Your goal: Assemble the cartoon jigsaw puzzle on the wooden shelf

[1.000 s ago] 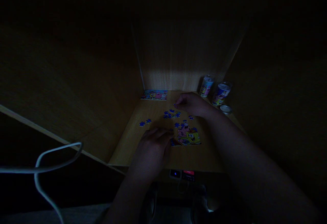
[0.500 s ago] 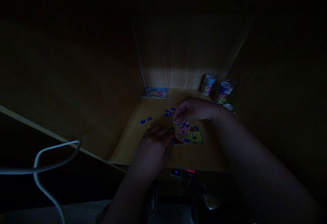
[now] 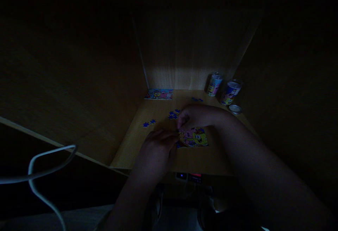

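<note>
A partly joined jigsaw puzzle [image 3: 194, 138] with a yellow and a pink cartoon figure lies on the wooden surface. At its left edge rests my left hand [image 3: 160, 148], fingers together and bent, fingertips pressing on the puzzle. My right hand [image 3: 192, 115] comes in from the right, thumb and forefinger pinched at the puzzle's upper left corner. What looks like a puzzle piece is in that pinch, mostly hidden by the fingers. Loose blue puzzle pieces [image 3: 173, 116] lie just beyond the hands. Two more pieces [image 3: 146, 124] are off to the left.
Further blue pieces [image 3: 197, 99] lie at the back. A picture card [image 3: 158, 94] sits in the back left corner. Two cartoon-printed cans [image 3: 214, 85] [image 3: 230, 94] and a round lid [image 3: 235, 109] stand at the right. A white cable [image 3: 31, 167] loops at the left; it is dark.
My right hand has moved slightly down and left, onto the puzzle's upper left corner. Pieces at the back have come into view. My left hand has stayed at the puzzle's edge.
</note>
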A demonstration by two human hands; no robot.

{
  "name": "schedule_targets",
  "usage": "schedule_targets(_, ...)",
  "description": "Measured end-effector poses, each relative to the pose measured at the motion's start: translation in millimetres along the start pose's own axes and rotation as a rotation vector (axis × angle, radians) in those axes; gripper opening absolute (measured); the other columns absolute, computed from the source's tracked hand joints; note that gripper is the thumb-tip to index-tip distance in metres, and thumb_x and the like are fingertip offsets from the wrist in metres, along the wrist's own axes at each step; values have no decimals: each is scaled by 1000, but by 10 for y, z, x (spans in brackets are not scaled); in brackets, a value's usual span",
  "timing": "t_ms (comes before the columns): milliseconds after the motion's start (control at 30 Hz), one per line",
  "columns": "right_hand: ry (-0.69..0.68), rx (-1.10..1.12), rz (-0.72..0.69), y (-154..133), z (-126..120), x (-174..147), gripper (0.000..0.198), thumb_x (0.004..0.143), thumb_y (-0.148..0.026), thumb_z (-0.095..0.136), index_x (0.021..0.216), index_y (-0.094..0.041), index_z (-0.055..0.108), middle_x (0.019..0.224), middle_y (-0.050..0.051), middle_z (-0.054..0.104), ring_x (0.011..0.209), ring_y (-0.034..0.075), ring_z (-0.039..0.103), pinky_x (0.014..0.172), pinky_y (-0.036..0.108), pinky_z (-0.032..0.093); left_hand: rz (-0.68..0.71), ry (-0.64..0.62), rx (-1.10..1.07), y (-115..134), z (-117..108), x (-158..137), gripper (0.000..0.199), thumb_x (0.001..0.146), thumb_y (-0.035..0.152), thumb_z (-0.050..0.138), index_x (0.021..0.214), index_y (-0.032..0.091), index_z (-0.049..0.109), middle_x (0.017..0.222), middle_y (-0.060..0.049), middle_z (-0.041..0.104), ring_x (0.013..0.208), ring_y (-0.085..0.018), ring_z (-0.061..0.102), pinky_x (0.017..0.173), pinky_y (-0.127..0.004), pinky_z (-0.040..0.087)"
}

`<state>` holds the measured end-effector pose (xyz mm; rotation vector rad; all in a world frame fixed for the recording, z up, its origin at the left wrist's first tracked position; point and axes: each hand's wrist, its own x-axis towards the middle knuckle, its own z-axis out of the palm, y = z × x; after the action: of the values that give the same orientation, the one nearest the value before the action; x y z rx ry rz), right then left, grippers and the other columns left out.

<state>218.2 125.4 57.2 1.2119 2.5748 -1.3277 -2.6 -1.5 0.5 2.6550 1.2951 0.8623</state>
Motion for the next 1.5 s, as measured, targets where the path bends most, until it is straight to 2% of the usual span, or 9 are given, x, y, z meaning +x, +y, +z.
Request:
schedule_targets(267, -21, -9, 38, -59, 10, -26, 13, 87, -28, 86, 99, -23, 86, 87, 0, 84, 72, 16, 73, 73, 28, 54, 0, 14, -12, -11, 22, -4, 30, 98, 6, 66, 115, 22, 84, 118, -7, 85, 106, -28, 78, 97, -53, 64)
schedule_targets(433, -3, -23, 46, -65, 21, -27, 13, 87, -28, 84, 98, -23, 87, 84, -1, 83, 68, 14, 71, 68, 25, 51, 1, 6, -13, -13, 16, 0, 30, 98, 4, 67, 116, 21, 84, 121, -7, 85, 106, -28, 78, 97, -52, 64)
schedule_targets(600, 36, -84, 18, -37, 47, 4, 12, 86, -30, 85, 95, -22, 86, 88, -1, 84, 74, 15, 73, 66, 24, 49, -2, -8, -6, 1, -5, 3, 32, 98, 4, 67, 117, 22, 84, 120, -6, 85, 105, -28, 78, 96, -53, 64)
schedule_targets(933, 1, -92, 57, -57, 62, 4, 12, 88, -31, 83, 96, -21, 84, 89, 1, 84, 76, 16, 74, 66, 24, 49, -7, -7, -16, 13, -12, 11, 31, 97, 3, 68, 115, 23, 84, 120, -6, 85, 106, -28, 78, 97, -51, 63)
schedule_targets(1100, 58, -168, 32, -21, 30, -27, 18, 97, -36, 73, 96, -21, 84, 86, 1, 82, 74, 16, 72, 65, 26, 46, -7, 4, 16, 12, -2, -1, 29, 99, 5, 67, 116, 21, 82, 119, -7, 85, 107, -29, 78, 98, -52, 64)
schedule_targets(1200, 86, -178, 49, 23, 0, -42, 21, 97, -40, 74, 96, -21, 84, 86, 1, 82, 76, 17, 72, 67, 27, 47, 3, 19, 15, 8, 2, -5, 29, 99, 4, 66, 117, 21, 81, 119, -7, 85, 107, -29, 78, 98, -53, 64)
schedule_targets(1333, -11, -74, 46, 46, -11, -48, 17, 92, -38, 80, 98, -23, 84, 87, 0, 83, 76, 17, 72, 72, 28, 51, -3, 38, 12, 9, 0, -4, 33, 98, 4, 65, 121, 21, 81, 119, -8, 84, 108, -28, 77, 99, -51, 64)
schedule_targets(1500, -75, -39, 19, 29, 4, -39, 25, 84, -37, 88, 102, -22, 83, 91, 2, 82, 78, 17, 73, 67, 26, 50, -5, 10, 1, 8, -1, -3, 33, 98, 5, 65, 121, 22, 82, 118, -8, 84, 107, -29, 77, 99, -53, 64)
